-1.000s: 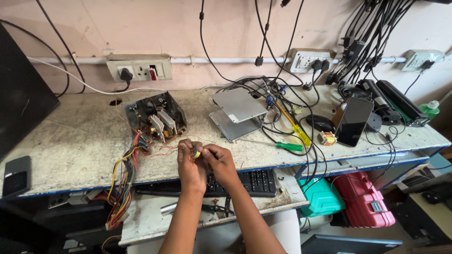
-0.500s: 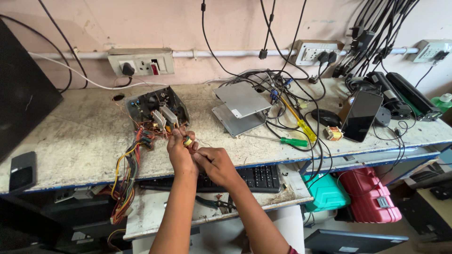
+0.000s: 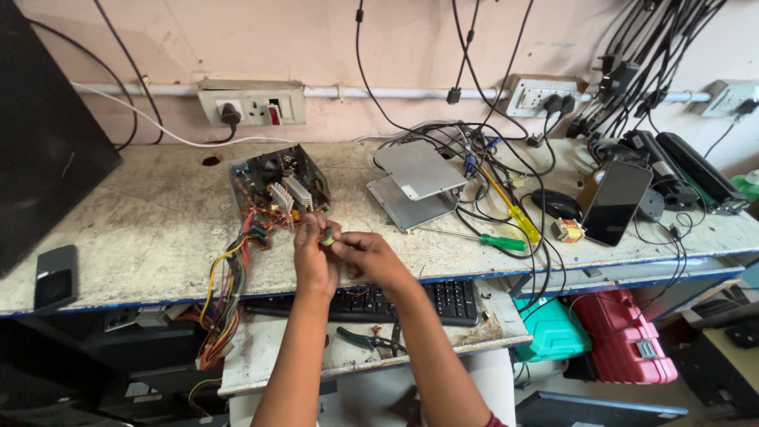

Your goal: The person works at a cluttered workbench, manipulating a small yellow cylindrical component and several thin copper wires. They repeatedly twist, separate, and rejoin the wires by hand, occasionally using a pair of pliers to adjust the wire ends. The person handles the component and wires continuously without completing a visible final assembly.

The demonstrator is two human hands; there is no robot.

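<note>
Hands meet above the counter (image 3: 142, 237) edge: left hand (image 3: 315, 257) and right hand (image 3: 365, 257) pinch together on a small part (image 3: 326, 236), seemingly a coil, lifted clear for a closer view. Keyboard (image 3: 443, 299) and pliers (image 3: 364, 340) lie beneath the forearms. Just beyond, the open supply box (image 3: 277, 180) spills wires (image 3: 221, 292); screwdrivers (image 3: 506, 229) and cables crowd the right.
</note>
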